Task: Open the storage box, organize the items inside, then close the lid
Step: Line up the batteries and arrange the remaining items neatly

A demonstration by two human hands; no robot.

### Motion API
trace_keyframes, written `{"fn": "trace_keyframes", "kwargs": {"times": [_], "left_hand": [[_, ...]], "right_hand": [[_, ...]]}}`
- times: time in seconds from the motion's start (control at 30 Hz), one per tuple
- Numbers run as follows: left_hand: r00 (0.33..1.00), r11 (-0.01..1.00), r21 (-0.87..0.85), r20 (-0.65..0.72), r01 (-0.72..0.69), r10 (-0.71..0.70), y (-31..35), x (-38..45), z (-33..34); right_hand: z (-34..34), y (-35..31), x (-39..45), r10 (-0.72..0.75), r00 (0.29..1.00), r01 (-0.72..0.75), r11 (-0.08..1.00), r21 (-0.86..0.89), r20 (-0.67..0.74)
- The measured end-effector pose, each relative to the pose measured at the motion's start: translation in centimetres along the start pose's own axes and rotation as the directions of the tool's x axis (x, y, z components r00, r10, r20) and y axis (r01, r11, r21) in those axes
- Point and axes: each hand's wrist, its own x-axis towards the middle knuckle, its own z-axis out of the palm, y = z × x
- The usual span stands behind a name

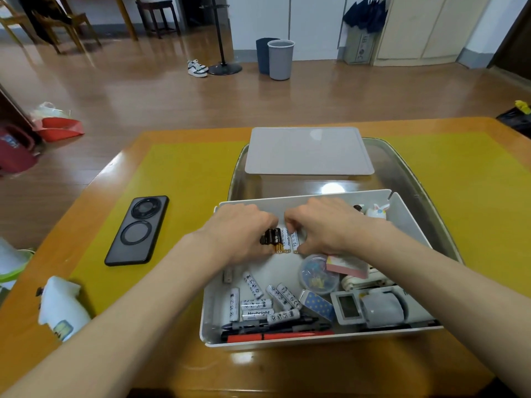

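Note:
An open white storage box (408,225) stands on the table in front of me, and its grey lid (309,152) lies flat behind it. Both hands are inside the box at its far half. My left hand (240,229) curls its fingers around a bunch of black and white batteries (280,239) standing side by side. Pinching the right end of the same bunch is my right hand (324,225). Several loose white batteries (258,304) lie at the box's near left, with pens (275,328) along the front wall.
A round clip tub (317,275), pink note pad (349,265), blue dotted case (317,305), small grey display (347,307) and tape roll (382,310) fill the box's right side. A black phone (138,231) lies left of the box. The box sits on a clear tray (413,173).

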Motion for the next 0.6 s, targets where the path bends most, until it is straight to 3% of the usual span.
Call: {"fn": "trace_keyframes", "kwargs": {"times": [0.17, 0.3, 0.4, 0.6], "left_hand": [[0.978, 0.998, -0.065, 0.205, -0.010, 0.023, -0.6, -2.8, -0.7], [0.987, 0.999, -0.002, 0.160, -0.032, 0.032, 0.3, -4.3, 0.3], [0.991, 0.997, 0.059, 0.125, -0.057, 0.049, 1.0, -4.8, 1.0], [0.988, 0.997, 0.072, 0.152, -0.030, 0.019, 1.9, -5.0, 1.0]], "right_hand": [[-0.1, -0.5, 0.1, -0.010, 1.000, 0.009, 0.999, -0.041, -0.006], [-1.6, -1.2, -1.2, 0.007, 0.998, -0.012, 0.997, -0.081, -0.064], [-2.4, -2.6, -2.9, -0.027, 0.996, 0.026, 1.000, -0.016, -0.081], [-0.3, -6.0, -4.6, -0.144, 0.986, 0.141, 0.989, 0.037, 0.086]]}}
